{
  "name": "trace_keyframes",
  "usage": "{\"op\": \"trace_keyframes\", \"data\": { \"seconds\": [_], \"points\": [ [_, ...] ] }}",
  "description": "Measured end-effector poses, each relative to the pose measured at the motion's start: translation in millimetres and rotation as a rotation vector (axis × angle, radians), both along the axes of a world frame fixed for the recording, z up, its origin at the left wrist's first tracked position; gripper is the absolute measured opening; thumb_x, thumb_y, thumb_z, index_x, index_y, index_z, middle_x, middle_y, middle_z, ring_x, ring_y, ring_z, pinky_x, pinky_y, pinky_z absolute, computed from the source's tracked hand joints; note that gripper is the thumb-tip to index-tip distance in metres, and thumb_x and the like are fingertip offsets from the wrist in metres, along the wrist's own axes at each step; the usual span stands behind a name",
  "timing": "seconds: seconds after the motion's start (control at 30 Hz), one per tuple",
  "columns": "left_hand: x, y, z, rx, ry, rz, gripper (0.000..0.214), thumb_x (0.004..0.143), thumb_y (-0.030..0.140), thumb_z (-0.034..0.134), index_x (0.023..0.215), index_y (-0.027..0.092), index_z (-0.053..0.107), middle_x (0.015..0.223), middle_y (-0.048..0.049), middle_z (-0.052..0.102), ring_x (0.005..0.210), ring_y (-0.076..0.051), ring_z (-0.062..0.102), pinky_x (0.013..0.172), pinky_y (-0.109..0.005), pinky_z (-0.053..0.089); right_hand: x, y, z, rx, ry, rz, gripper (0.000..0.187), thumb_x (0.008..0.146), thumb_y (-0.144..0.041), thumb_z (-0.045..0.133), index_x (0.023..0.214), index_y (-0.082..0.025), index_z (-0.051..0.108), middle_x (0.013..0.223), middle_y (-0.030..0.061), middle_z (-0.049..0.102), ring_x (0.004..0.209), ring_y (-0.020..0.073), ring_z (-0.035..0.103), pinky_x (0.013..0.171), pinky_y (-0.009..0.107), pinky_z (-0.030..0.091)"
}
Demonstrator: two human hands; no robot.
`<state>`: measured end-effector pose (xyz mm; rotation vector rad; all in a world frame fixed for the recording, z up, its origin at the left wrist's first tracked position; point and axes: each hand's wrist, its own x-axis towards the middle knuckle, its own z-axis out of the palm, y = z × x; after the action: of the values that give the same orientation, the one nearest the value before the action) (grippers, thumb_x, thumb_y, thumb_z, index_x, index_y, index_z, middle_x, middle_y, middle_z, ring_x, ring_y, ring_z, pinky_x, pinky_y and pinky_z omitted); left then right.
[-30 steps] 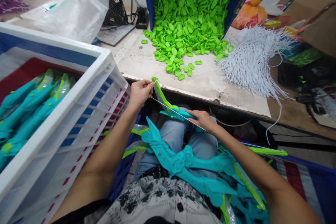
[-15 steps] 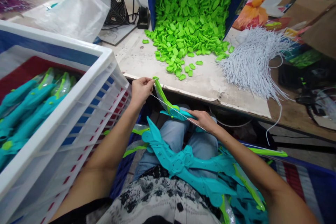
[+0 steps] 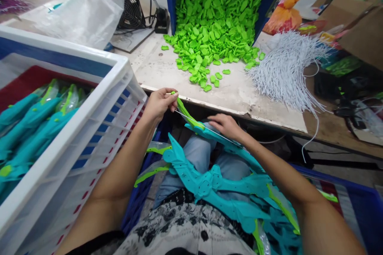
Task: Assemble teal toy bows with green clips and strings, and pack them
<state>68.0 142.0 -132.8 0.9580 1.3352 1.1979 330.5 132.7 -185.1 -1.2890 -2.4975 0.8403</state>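
My left hand (image 3: 161, 103) pinches the green tip of a teal and green toy bow (image 3: 196, 124) near the table's front edge. A white string (image 3: 187, 116) stretches from that tip along the bow and passes under my right hand (image 3: 226, 126). That hand hovers over or rests lightly on the bow's teal middle, its fingers loosely extended; whether they touch it is unclear. Across my lap lies another teal bow (image 3: 203, 183) with green limbs, and more teal parts are heaped beside it. My right forearm partly hides the far end of the held bow.
On the left stands a white crate (image 3: 119, 63) holding several teal and green bows (image 3: 38, 127). Green plastic pieces (image 3: 215, 28) spill from a blue bin (image 3: 169, 0) onto the table. White strings (image 3: 287, 67) lie bundled on the right. A black fan (image 3: 133, 10) stands behind.
My right hand has loosened from the teal part and lifted slightly. The held bow has turned, its green limb now lower. My left hand still pinches the tip.
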Motion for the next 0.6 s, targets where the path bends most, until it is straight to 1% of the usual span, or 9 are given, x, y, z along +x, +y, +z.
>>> {"op": "trace_keyframes", "data": {
  "seconds": [0.1,0.17,0.2,0.3,0.4,0.43,0.5,0.57,0.6],
  "points": [
    [-2,-11,0.4,0.013,-0.013,-0.007,0.028,0.065,0.029,0.072,0.083,0.012,0.059,0.048,0.0021,0.057,0.034,-0.007,0.046,0.036,-0.017,0.035,-50,29,14.0,0.104,0.261,-0.072,0.032,0.088,-0.033,0.051,0.113,-0.019,0.065,0.094,0.0069,0.069,0.085,0.017,0.061,0.081,0.029,0.047],
    [-3,-17,0.6,0.005,-0.017,-0.016,0.03,0.065,0.031,0.074,0.083,0.013,0.059,0.048,0.0023,0.057,0.035,-0.007,0.046,0.036,-0.017,0.035,-83,47,19.6,0.07,0.446,-0.045,0.033,0.086,-0.032,0.054,0.115,-0.018,0.064,0.092,0.0045,0.069,0.081,0.0141,0.06,0.077,0.027,0.047],
    [-4,-19,0.7,-0.002,-0.019,-0.021,0.031,0.065,0.032,0.074,0.084,0.013,0.059,0.048,0.0024,0.057,0.035,-0.007,0.046,0.036,-0.017,0.035,-96,54,21.6,0.032,0.518,-0.009,0.032,0.085,-0.032,0.055,0.112,-0.018,0.065,0.091,0.0036,0.068,0.079,0.013,0.06,0.075,0.025,0.047],
    [-9,-23,1.0,-0.018,-0.019,-0.014,0.032,0.065,0.034,0.074,0.084,0.013,0.059,0.049,0.0021,0.057,0.034,-0.007,0.046,0.035,-0.017,0.035,-118,67,28.6,-0.037,0.627,0.074,0.023,0.08,-0.032,0.059,0.09,-0.014,0.07,0.084,0.0024,0.068,0.074,0.0112,0.058,0.068,0.023,0.045],
    [-13,-26,2.7,-0.04,0.024,-0.021,0.032,0.068,0.036,0.07,0.088,0.014,0.059,0.051,0.0013,0.057,0.037,-0.01,0.049,0.039,-0.02,0.039,-124,64,39.8,-0.018,0.629,0.081,0.019,0.076,-0.032,0.061,0.073,-0.014,0.068,0.071,0.0009,0.065,0.064,0.01,0.054,0.061,0.022,0.041],
    [-13,-27,3.5,-0.036,0.08,-0.03,0.031,0.069,0.037,0.069,0.088,0.015,0.059,0.052,0.0011,0.058,0.04,-0.011,0.052,0.041,-0.021,0.041,-125,60,43.6,-0.013,0.617,0.074,0.019,0.075,-0.031,0.062,0.07,-0.014,0.067,0.068,0.0003,0.063,0.062,0.0098,0.053,0.059,0.022,0.039],
    [-12,-29,4.4,0.03,0.305,-0.016,0.025,0.07,0.036,0.067,0.084,0.016,0.061,0.059,-0.0003,0.059,0.052,-0.014,0.057,0.051,-0.024,0.045,-126,55,48.4,-0.032,0.59,0.056,0.019,0.073,-0.031,0.063,0.064,-0.015,0.065,0.062,-0.0007,0.061,0.06,0.0097,0.051,0.058,0.022,0.038],
    [-8,-30,3.0,0.145,0.596,0.053,0.014,0.07,0.03,0.066,0.074,0.017,0.062,0.07,-0.0026,0.061,0.066,-0.016,0.059,0.062,-0.026,0.047,-125,60,47.7,-0.105,0.58,0.034,0.017,0.07,-0.03,0.064,0.061,-0.015,0.064,0.059,-0.0016,0.059,0.058,0.01,0.051,0.057,0.023,0.038],
    [-5,-30,1.1,0.196,0.7,0.1,0.009,0.071,0.026,0.064,0.072,0.017,0.061,0.074,-0.0033,0.061,0.072,-0.016,0.059,0.067,-0.026,0.046,-124,67,45.4,-0.151,0.582,0.007,0.015,0.068,-0.028,0.066,0.061,-0.015,0.064,0.057,-0.0021,0.059,0.057,0.0101,0.051,0.056,0.023,0.038]
  ]
}}
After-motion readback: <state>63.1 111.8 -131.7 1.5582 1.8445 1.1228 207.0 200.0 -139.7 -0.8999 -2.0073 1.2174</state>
